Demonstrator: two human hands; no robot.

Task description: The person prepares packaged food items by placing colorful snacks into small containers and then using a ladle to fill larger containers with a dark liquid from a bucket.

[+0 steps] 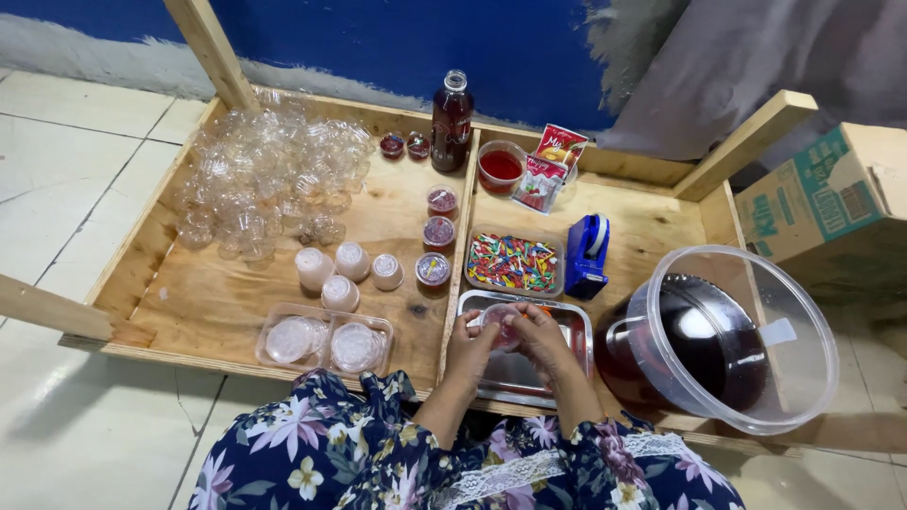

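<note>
Partly done: both hands, left [470,348] and right [543,342], clamp together on a small cup [501,324] over the steel tray [576,321]. Left of them, filled cups [342,274] stand lidded; beyond, many empties [265,175] wait.

Viewpoint: one head-worn camera, above the seated person.
Facing: steeply down, toward the blue wall [397,47] at 12 o'clock.
Nearness: close; wooden tray [217,302] fills the frame, lap at 6 o'clock.
Shared: single view only.
</note>
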